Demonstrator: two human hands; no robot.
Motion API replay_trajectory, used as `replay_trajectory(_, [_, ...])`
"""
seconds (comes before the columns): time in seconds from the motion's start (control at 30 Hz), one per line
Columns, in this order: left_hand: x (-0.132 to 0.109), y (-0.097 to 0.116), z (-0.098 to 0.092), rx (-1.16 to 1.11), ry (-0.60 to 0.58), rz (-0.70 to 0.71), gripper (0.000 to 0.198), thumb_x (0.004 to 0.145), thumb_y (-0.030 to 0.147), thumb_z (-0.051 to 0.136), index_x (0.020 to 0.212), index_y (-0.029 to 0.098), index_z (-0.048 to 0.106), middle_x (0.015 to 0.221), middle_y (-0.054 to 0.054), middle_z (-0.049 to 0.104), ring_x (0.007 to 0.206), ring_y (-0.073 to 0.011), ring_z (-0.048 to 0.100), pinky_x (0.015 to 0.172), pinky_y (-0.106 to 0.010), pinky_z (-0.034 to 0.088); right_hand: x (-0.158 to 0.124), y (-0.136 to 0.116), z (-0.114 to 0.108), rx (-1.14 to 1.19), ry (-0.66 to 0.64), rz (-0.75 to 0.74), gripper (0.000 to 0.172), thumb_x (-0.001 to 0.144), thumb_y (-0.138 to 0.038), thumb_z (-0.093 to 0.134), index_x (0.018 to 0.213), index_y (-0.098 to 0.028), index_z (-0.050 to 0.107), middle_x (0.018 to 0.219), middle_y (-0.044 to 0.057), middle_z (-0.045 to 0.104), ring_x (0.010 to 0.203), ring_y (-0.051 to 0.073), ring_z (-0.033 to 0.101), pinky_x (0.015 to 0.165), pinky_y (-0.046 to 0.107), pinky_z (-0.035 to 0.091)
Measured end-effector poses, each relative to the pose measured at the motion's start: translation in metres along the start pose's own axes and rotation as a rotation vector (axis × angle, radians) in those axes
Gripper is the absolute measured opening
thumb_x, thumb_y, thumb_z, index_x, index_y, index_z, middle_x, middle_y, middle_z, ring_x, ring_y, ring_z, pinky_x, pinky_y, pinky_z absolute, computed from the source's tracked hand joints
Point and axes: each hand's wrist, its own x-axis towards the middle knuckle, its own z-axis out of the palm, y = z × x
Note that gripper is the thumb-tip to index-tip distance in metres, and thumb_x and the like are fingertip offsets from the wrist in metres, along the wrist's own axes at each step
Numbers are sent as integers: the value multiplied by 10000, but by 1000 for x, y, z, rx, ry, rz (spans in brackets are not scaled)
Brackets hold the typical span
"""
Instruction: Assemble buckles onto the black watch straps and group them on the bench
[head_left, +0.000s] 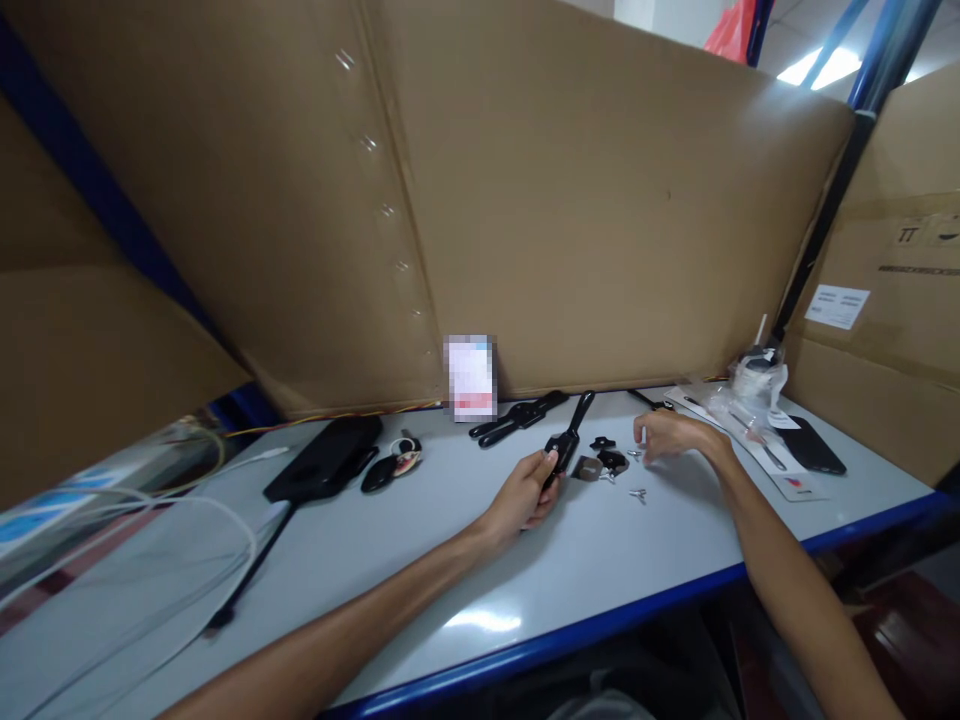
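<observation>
My left hand (529, 488) is closed around the near end of a black spokeshave body (564, 442), thumb on top; its far handle points away from me. Just right of it lie a small square metal blade (587, 468) and black cap pieces (613, 460). Small silver screws (637, 494) are scattered beside these parts. Over the right side of the group, my right hand (675, 437) has its fingers bent down and apart, close to another silver screw (634, 455). Behind my left hand lie more black spokeshave bodies (521, 418), side by side.
A black pouch (326, 460) and keys with a fob (381, 472) lie left. A blurred card (471, 380) leans on the cardboard wall (562, 220). On the right are a phone (814, 445), blister packaging (772, 455) and a plastic-wrapped container (756, 380). White cables (240, 500) hang at left.
</observation>
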Motion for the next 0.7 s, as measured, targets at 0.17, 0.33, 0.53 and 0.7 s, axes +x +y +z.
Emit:
replay_trajectory(0.17, [-4, 3, 3, 7, 1, -12, 372, 923, 541, 503, 818, 188, 450, 517, 97, 345, 370, -37, 202, 352, -175, 106, 4, -7, 7, 66, -65, -19, 310, 677, -217, 773, 968, -194, 672, 787, -9, 654, 529, 91, 535, 468, 185, 385])
replay_trajectory(0.33, [-4, 3, 3, 5, -6, -11, 377, 916, 546, 517, 817, 188, 452, 522, 95, 349, 372, -36, 202, 358, -186, 100, 12, -6, 12, 146, -32, -54, 166, 727, -168, 730, 884, -164, 673, 630, -28, 618, 499, 98, 548, 465, 181, 389])
replay_trajectory(0.53, [-3, 3, 2, 30, -14, -16, 399, 910, 575, 509, 809, 194, 448, 522, 98, 346, 371, -36, 190, 362, -187, 108, 26, 3, 18, 138, 119, -78, 89, 804, -141, 657, 719, -137, 684, 591, 19, 656, 494, 118, 597, 485, 194, 416])
replay_trajectory(0.7, [-1, 0, 1, 47, -27, -3, 413, 899, 599, 503, 810, 200, 442, 518, 97, 344, 373, -43, 191, 352, -187, 105, 26, 7, 16, 372, 155, -52, 196, 824, -125, 624, 628, -135, 616, 556, 27, 639, 495, 127, 613, 476, 196, 447])
